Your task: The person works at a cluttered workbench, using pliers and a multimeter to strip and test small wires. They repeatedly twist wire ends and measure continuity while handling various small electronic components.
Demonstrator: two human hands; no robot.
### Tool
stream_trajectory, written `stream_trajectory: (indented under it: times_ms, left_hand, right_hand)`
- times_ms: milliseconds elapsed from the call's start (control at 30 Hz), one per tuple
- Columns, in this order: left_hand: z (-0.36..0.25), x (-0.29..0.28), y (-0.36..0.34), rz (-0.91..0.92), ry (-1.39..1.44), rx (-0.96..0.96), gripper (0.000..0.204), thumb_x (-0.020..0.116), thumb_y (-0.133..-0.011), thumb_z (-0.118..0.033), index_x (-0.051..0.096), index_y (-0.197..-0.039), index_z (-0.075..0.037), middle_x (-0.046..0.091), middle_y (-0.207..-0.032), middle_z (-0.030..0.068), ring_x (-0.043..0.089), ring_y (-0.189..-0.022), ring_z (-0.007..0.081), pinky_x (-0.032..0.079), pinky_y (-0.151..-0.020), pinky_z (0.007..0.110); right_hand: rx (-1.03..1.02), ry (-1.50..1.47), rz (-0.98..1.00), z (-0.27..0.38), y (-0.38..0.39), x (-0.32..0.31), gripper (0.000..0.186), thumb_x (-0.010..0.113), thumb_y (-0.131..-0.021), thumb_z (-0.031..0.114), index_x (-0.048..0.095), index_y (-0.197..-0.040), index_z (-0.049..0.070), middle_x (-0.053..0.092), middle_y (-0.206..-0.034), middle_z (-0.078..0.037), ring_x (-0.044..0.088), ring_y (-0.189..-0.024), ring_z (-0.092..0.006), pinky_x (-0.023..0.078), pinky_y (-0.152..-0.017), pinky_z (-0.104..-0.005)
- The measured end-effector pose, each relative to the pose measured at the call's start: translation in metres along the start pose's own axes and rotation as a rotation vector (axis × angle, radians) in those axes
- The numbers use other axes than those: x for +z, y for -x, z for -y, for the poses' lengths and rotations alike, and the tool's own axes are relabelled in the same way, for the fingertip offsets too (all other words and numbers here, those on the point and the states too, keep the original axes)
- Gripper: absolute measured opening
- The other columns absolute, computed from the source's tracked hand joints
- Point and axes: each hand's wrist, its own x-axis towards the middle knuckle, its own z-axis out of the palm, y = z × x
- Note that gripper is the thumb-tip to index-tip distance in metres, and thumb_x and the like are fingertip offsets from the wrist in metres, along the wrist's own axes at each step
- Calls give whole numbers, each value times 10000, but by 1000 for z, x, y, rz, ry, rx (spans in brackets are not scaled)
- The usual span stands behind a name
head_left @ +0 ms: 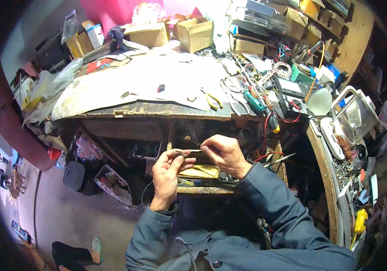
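Observation:
My left hand (pixel 168 171) pinches a small brownish-metallic part (pixel 180 154) between thumb and fingers above an open drawer. My right hand (pixel 221 154) is closed in a pinch at a thin pale strip (pixel 199 151) that reaches toward my left fingers; exactly what it is I cannot tell. Under both hands lies a yellow object (pixel 199 172) among dark items in the drawer. A pen-like probe (pixel 280 161) with a red lead rests to the right of my right hand.
A workbench (pixel 112 108) holds pliers (pixel 212 100), screwdrivers (pixel 254 101), a meter (pixel 289 88) and cardboard boxes (pixel 195 36). A cluttered side ledge (pixel 320 171) runs along the right. At lower left another person's hand (pixel 28 244) holds a phone, near a leg and shoe (pixel 97 250).

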Motion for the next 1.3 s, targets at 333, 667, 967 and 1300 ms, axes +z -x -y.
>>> stream_trajectory:
  times_ms: [333,667,967,1300]
  left_hand:
    - [3,1,-2,-65,9,27,309,699,-949,-2,587,-1235,35,706,-1144,176,729,-1017,244,614,-886,327]
    - [3,-5,0,-65,30,68,263,700,-946,10,512,-1130,7,714,-1106,206,739,-975,246,623,-854,316]
    - [7,-5,-3,-75,80,67,263,704,-937,26,502,-1101,-5,704,-1144,217,744,-975,250,631,-838,311]
    - [6,-6,0,-113,85,81,325,686,-953,18,513,-1228,1,688,-1185,209,734,-1003,250,623,-843,303]
  right_hand:
    - [69,1008,-256,-24,-64,-72,231,657,-888,249,700,-906,24,669,-889,-198,666,-829,-342,534,-668,-445]
    - [77,1189,19,-52,-87,-60,117,664,-818,169,708,-762,76,679,-764,-121,693,-758,-294,561,-607,-425]
    - [246,943,-226,-36,-84,-87,209,585,-941,216,677,-907,32,679,-864,-162,694,-787,-354,571,-691,-456]
    - [599,-801,-140,40,-11,-73,169,622,-957,201,542,-884,71,605,-891,-51,571,-689,-120,470,-622,-261]
